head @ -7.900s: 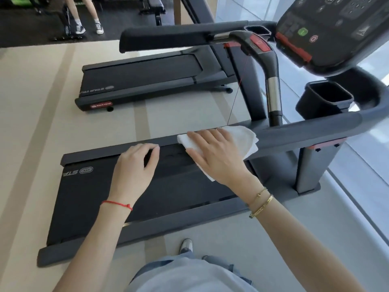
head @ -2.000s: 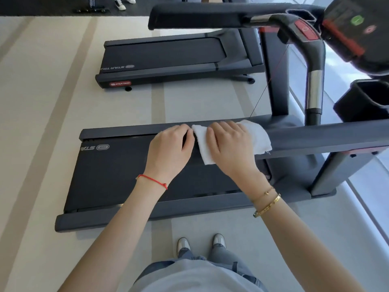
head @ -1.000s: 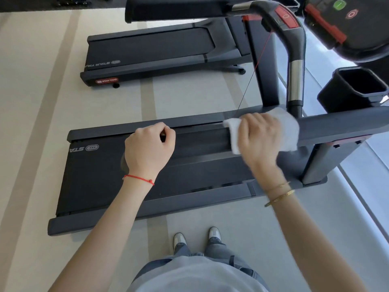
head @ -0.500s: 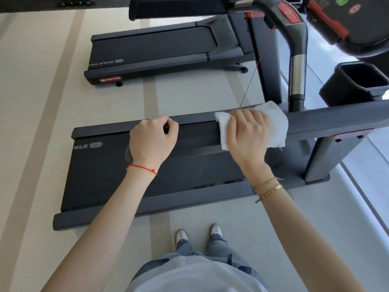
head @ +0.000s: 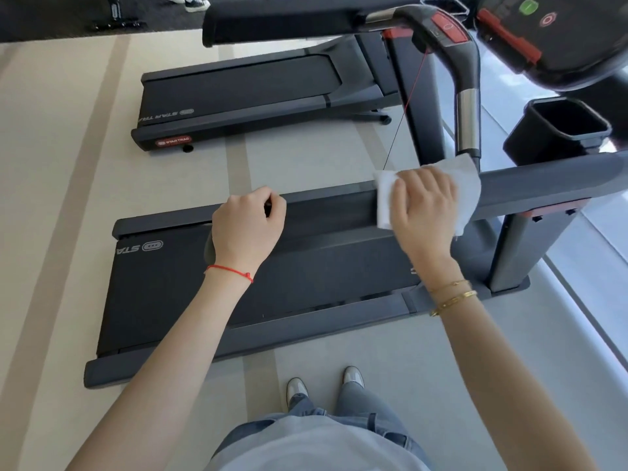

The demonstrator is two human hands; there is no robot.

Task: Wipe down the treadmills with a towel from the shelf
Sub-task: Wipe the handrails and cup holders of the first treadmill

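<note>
The white towel [head: 469, 185] lies draped over the near handrail [head: 543, 188] of the closest treadmill [head: 272, 283], close to where the rail meets the upright post. From my head view I see my right hand [head: 424, 205] on top of the cloth, fingers curled over it and the rail together, pressing it against the grey surface; two gold bangles [head: 452, 297] sit at that wrist. My left hand [head: 248, 226] grips the same rail further toward its free end, fingers folded round the bar, a red string bracelet [head: 231, 270] at the wrist. The two hands are near each other but apart, with bare rail between them. Below the rail runs the dark belt, with part of a logo showing at its rear end. To the right of the towel, beside the console [head: 557, 35], hangs a dark cup holder [head: 560, 130]; what I can see of its inside looks dark, and I cannot tell whether anything lies in it. A thin red safety cord [head: 407, 100] drops from the console area toward the towel. A second treadmill [head: 244, 96] stands beyond on the beige floor [head: 68, 164]. My pale shoes [head: 323, 385] point at the near deck.
</note>
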